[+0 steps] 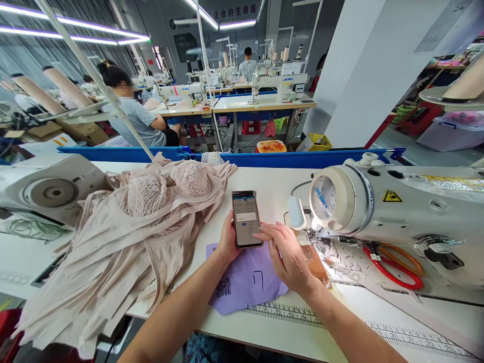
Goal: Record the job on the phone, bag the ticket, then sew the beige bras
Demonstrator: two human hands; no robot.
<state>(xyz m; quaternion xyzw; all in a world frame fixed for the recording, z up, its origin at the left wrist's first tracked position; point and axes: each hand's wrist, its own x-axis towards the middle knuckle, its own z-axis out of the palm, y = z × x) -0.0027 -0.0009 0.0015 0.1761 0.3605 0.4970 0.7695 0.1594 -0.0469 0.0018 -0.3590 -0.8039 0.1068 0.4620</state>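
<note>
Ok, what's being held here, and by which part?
The phone, by its lower left side, in the left hand. The right hand holds nothing.

- Runs pale beige, partly lace-patterned, over the garments [151, 242]
- Shows purple, with black QR patterning, on the sheet [244, 290]
- Glows greyish-white on the phone [247, 229]
- Mixes red and orange on the scissors [395, 281]

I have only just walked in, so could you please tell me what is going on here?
The person's left hand holds a phone, and the right hand is at its lit screen; whether it touches is hard to tell. A purple sheet lies on the table beneath them. A heap of beige garments lies to the left, and a sewing machine stands to the right.
</note>
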